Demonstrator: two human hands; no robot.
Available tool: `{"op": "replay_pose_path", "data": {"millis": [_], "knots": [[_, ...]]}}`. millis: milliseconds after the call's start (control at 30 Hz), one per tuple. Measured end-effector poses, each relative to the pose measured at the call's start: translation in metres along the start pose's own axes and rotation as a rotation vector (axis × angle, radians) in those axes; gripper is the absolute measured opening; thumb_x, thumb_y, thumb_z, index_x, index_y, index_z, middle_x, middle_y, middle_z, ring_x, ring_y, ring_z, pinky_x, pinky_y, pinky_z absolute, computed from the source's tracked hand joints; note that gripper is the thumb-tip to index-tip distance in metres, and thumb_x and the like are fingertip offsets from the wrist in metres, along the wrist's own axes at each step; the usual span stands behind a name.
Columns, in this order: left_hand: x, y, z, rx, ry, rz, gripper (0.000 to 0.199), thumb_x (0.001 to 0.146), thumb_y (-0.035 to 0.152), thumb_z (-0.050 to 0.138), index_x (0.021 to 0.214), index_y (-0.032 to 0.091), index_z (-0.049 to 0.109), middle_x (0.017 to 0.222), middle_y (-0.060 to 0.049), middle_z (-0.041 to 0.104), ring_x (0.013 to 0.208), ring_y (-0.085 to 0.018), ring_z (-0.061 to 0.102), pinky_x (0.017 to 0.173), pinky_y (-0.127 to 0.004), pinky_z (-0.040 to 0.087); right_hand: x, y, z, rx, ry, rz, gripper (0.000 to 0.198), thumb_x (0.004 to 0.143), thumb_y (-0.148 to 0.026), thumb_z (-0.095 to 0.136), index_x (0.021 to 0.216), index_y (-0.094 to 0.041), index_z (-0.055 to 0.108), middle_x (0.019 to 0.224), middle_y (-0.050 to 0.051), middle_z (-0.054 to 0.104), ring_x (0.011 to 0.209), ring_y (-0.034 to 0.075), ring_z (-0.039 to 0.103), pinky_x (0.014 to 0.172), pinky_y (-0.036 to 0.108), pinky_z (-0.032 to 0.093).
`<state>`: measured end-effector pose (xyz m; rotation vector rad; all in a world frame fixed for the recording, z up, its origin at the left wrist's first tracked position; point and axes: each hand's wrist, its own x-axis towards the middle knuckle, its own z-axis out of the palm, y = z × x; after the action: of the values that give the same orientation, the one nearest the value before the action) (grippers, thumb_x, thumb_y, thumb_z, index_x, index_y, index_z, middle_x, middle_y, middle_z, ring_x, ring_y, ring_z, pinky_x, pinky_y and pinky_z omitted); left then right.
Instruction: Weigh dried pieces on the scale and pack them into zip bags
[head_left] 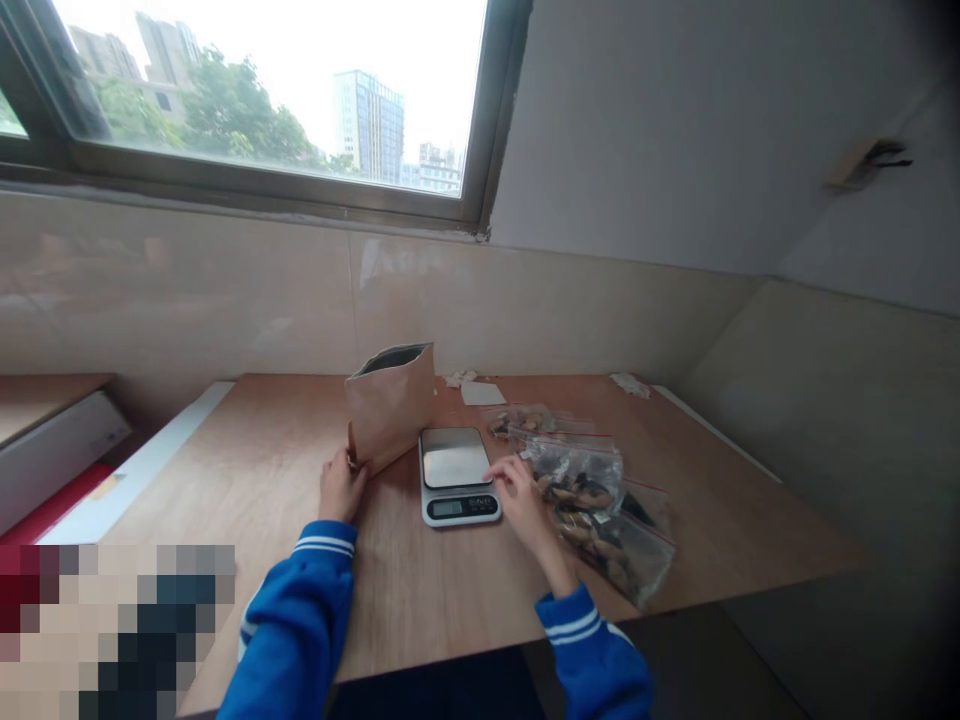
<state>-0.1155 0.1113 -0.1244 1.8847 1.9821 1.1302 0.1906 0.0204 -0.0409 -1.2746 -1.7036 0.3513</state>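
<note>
A brown kraft paper bag (391, 400) stands upright on the table, its mouth gaping. At its lower left corner is my left hand (343, 487), fingers closed on the edge of the bag. Beside the bag lies a white kitchen scale (461, 508) with a bare metal plate (454, 458) and a small display, whose reading is too faint to make out. My right hand (521, 500) reaches the plate's right corner, fingers bent and somewhat apart, fingertips at the edge. Just right of it lie several clear zip bags (577, 465) holding dark and tan dried pieces.
The wooden table (262, 480) ends at a tiled wall under a window. A white paper piece (482, 393) and crumpled scraps (630, 385) lie along the back. At far left stands a white-sided box or shelf (67, 455). A blurred patch covers the lower left.
</note>
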Motion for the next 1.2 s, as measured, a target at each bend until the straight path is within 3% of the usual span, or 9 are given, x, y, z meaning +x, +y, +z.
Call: {"op": "replay_pose_path", "data": {"millis": [100, 200, 567, 833, 1200], "knots": [[0.001, -0.001, 0.001, 0.006, 0.01, 0.001, 0.041, 0.08, 0.043, 0.049, 0.11, 0.015, 0.055, 0.088, -0.011, 0.066, 0.083, -0.027, 0.059, 0.081, -0.041, 0.045, -0.059, 0.033, -0.004, -0.082, 0.078, 0.151, 0.024, 0.084, -0.015, 0.042, 0.076, -0.022, 0.063, 0.087, 0.006, 0.058, 0.089, 0.023, 0.057, 0.081, 0.036, 0.045], [0.001, -0.001, -0.001, -0.023, 0.018, -0.013, 0.04, 0.077, 0.04, 0.051, 0.108, 0.016, 0.056, 0.086, -0.01, 0.066, 0.082, -0.027, 0.061, 0.08, -0.041, 0.047, -0.085, 0.045, -0.01, -0.079, 0.071, 0.223, 0.025, 0.084, -0.016, 0.041, 0.075, -0.022, 0.063, 0.084, 0.007, 0.06, 0.084, 0.024, 0.059, 0.078, 0.037, 0.046], [-0.029, -0.002, -0.009, -0.137, 0.16, -0.005, 0.046, 0.075, 0.042, 0.052, 0.111, 0.014, 0.053, 0.113, -0.017, 0.06, 0.086, -0.026, 0.06, 0.089, -0.048, 0.047, -0.083, 0.038, -0.015, -0.038, 0.075, 0.238, 0.024, 0.083, -0.016, 0.041, 0.072, -0.021, 0.061, 0.079, 0.006, 0.061, 0.08, 0.024, 0.06, 0.077, 0.036, 0.047], [-0.033, -0.008, -0.007, -0.168, 0.152, -0.02, 0.035, 0.077, 0.038, 0.047, 0.101, 0.013, 0.053, 0.102, -0.016, 0.061, 0.08, -0.025, 0.06, 0.086, -0.048, 0.049, -0.084, 0.039, -0.017, -0.003, 0.098, 0.256, 0.024, 0.085, -0.019, 0.041, 0.071, -0.02, 0.061, 0.077, 0.005, 0.062, 0.075, 0.022, 0.06, 0.073, 0.033, 0.047], [-0.036, 0.005, -0.016, -0.265, 0.088, -0.098, 0.028, 0.077, 0.035, 0.047, 0.097, 0.016, 0.053, 0.093, -0.01, 0.062, 0.073, -0.021, 0.061, 0.079, -0.043, 0.052, -0.084, 0.039, -0.018, 0.01, 0.093, 0.258, 0.026, 0.086, -0.021, 0.04, 0.07, -0.021, 0.061, 0.076, 0.005, 0.064, 0.075, 0.022, 0.06, 0.074, 0.033, 0.047]]}}
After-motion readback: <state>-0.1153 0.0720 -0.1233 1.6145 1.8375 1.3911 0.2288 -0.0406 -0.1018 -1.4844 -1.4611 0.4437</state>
